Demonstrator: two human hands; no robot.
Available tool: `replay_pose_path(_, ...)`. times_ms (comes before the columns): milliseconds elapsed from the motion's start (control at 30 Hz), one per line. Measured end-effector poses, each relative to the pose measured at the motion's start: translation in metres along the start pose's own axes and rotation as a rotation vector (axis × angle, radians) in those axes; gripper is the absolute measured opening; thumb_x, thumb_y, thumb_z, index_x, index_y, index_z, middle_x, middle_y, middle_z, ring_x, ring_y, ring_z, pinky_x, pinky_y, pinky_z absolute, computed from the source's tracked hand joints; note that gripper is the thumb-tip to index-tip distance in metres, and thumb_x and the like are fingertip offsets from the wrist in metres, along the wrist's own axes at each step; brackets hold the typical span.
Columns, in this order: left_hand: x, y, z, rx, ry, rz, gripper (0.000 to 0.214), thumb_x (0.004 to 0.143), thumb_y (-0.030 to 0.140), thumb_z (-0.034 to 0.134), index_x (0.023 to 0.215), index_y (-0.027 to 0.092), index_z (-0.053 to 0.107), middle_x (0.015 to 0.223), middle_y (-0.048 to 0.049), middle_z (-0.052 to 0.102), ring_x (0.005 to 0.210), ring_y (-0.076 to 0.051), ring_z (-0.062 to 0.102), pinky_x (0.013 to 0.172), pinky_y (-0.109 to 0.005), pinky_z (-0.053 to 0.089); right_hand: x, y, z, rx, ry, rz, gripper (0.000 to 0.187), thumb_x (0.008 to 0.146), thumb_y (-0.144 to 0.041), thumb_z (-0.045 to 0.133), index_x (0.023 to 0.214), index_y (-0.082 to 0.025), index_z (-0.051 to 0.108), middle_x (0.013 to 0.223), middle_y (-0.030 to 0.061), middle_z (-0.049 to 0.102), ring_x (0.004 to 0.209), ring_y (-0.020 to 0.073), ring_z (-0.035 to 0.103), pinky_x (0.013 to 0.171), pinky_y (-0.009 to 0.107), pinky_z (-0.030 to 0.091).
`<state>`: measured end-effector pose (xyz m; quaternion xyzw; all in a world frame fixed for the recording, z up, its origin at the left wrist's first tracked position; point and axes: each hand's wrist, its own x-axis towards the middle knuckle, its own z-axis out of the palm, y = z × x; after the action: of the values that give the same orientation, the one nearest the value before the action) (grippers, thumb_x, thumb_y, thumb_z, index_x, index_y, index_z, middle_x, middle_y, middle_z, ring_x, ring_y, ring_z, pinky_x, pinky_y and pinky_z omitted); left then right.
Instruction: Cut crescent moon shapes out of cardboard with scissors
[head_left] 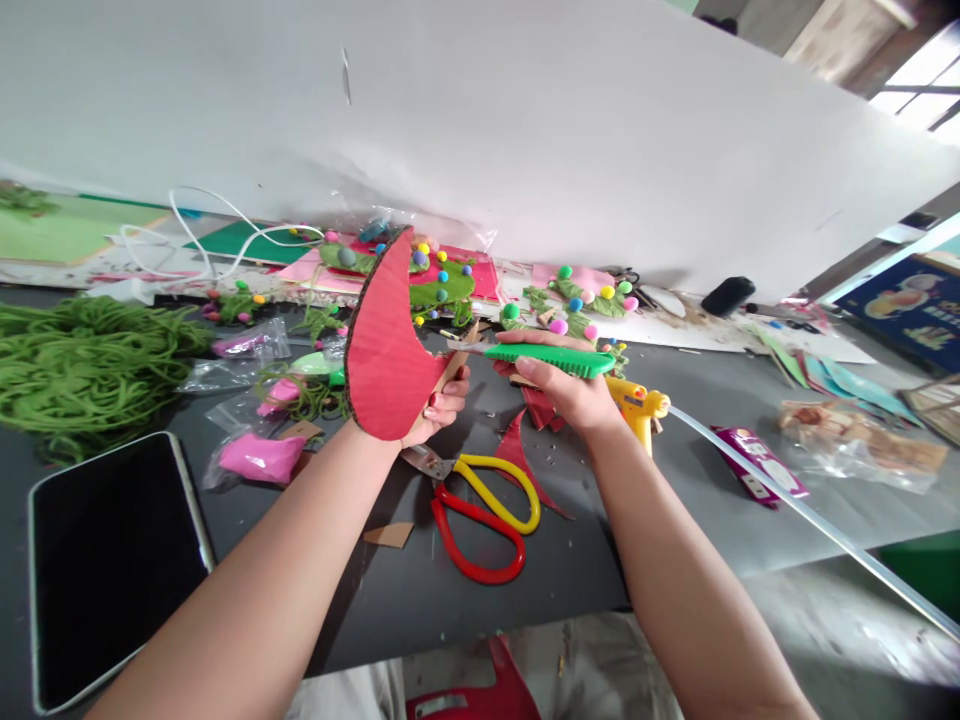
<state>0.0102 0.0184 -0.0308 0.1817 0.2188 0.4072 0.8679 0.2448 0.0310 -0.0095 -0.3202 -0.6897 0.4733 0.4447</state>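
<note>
My left hand [442, 410] is closed on a curved piece of red cardboard [386, 365], which I hold up off the table with its corrugated edge showing. In my right hand [562, 385] is a green utility knife [551, 358], its blade out and pointing left at the cardboard's inner edge. Whether the blade touches the cardboard I cannot tell. Below my hands lie scissors [484, 515] with one red and one yellow handle. Red cardboard scraps [521, 455] are spread beside them, and a small brown cardboard scrap [390, 535] rests nearer me.
A tablet [116, 570] lies at the left near a heap of green yarn [90, 370]. Pink clay packets [259, 457] sit beside it. Behind my right hand is a yellow glue gun [637, 400] with a long glue stick [810, 520]. Coloured pom-poms [559, 327] line the back.
</note>
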Motion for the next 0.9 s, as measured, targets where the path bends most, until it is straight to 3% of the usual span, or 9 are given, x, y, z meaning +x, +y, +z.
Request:
replay_pose_path(167,-0.003,-0.001,0.006,-0.013,0.071,-0.069,0.052,0.111,0.018,0.017,0.079,0.012,0.058,0.060,0.0037,0.033,0.036,-0.005,0.032,0.030,-0.012,0.022,0.001,0.002,-0.006,-0.013,-0.001,-0.008,0.049,0.089,-0.047,0.084,0.133,-0.028,0.078,0.115,0.0065,0.083,0.105,0.0295,0.079,0.096,0.047,0.065)
replay_pose_path(400,-0.007,-0.005,0.014,-0.042,0.155,-0.116,0.052,0.112,0.018,0.010,0.086,0.012,0.056,0.061,0.0030,0.040,0.035,-0.003,0.037,0.029,-0.009,0.023,0.005,0.006,-0.019,0.145,0.140,-0.018,0.047,0.086,-0.044,0.086,0.130,-0.029,0.078,0.109,0.0039,0.083,0.097,0.0267,0.080,0.099,0.046,0.065)
replay_pose_path(700,-0.001,-0.004,-0.004,-0.112,0.046,-0.069,0.049,0.112,0.022,0.018,0.091,0.010,0.061,0.065,0.0026,0.038,0.039,-0.005,0.036,0.031,-0.013,0.022,-0.002,-0.006,-0.001,0.108,-0.007,0.033,0.050,0.087,-0.047,0.084,0.132,-0.027,0.078,0.115,0.0075,0.082,0.105,0.0297,0.079,0.098,0.049,0.065)
replay_pose_path(900,-0.004,-0.003,0.005,-0.022,0.125,-0.095,0.054,0.112,0.024,0.013,0.087,0.012,0.059,0.062,0.0028,0.038,0.036,-0.006,0.038,0.031,-0.013,0.026,-0.001,-0.003,-0.007,-0.020,-0.009,0.001,0.048,0.088,-0.048,0.084,0.130,-0.027,0.080,0.115,0.0074,0.083,0.104,0.0301,0.079,0.097,0.048,0.065)
